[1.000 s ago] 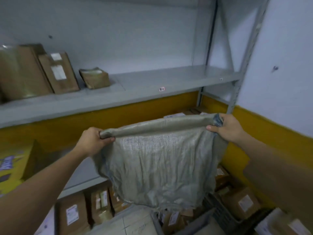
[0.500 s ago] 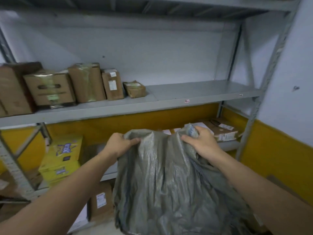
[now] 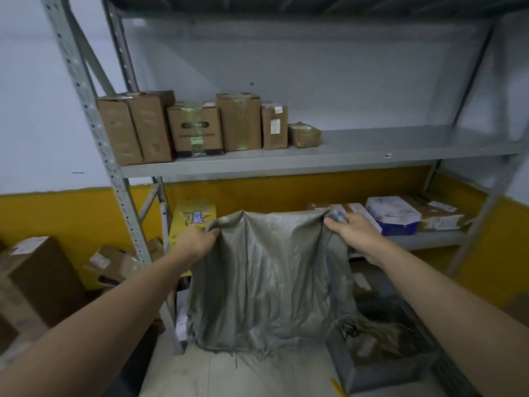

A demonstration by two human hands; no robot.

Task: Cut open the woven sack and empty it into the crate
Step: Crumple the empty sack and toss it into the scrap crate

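Note:
A grey-green woven sack (image 3: 266, 285) hangs limp and flat in front of me, its frayed open edge down near the floor. My left hand (image 3: 197, 242) grips its upper left corner, and my right hand (image 3: 353, 234) grips its upper right corner. At the lower right a grey plastic crate (image 3: 383, 371) stands on the floor with brown parcels inside. The sack hangs to the left of the crate, with only its right edge near the crate's rim.
A grey metal shelf rack (image 3: 315, 159) stands ahead with several cardboard boxes (image 3: 197, 127) on its middle shelf. Parcels (image 3: 395, 214) and a yellow box (image 3: 194, 222) lie on the lower shelf. More cartons (image 3: 37, 279) stand at the left. A yellow object (image 3: 339, 386) lies by the crate.
My view has swung left and pulled back, and the sack has come away from above the crate. My hands have moved closer together, so the sack's top edge sags.

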